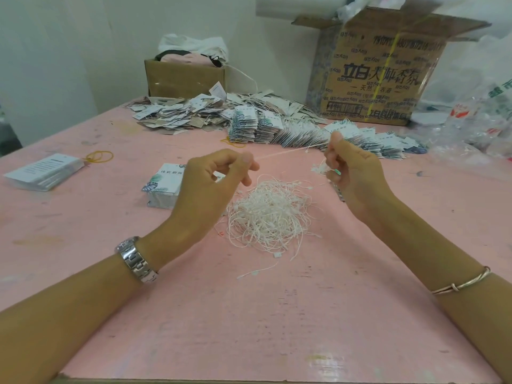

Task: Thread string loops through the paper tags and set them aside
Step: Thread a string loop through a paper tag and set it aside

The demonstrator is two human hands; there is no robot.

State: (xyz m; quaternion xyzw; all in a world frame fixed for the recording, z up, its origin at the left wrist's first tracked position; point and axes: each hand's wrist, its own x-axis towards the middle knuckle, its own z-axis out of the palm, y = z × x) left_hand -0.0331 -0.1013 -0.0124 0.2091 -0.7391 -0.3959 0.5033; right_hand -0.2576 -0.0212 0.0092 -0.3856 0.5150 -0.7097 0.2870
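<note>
Steel watch, thin bangle.

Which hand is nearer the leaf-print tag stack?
Left. The left hand overlaps the stack's right edge; the right hand is well off to its right, beyond the string pile.

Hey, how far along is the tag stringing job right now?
Done: a long heap of strung paper tags fills the far side of the pink table. In hand: the left hand and right hand stretch one white string loop between them. Left: a stack of leaf-printed tags, another white tag stack, and a tangled pile of white strings.
</note>
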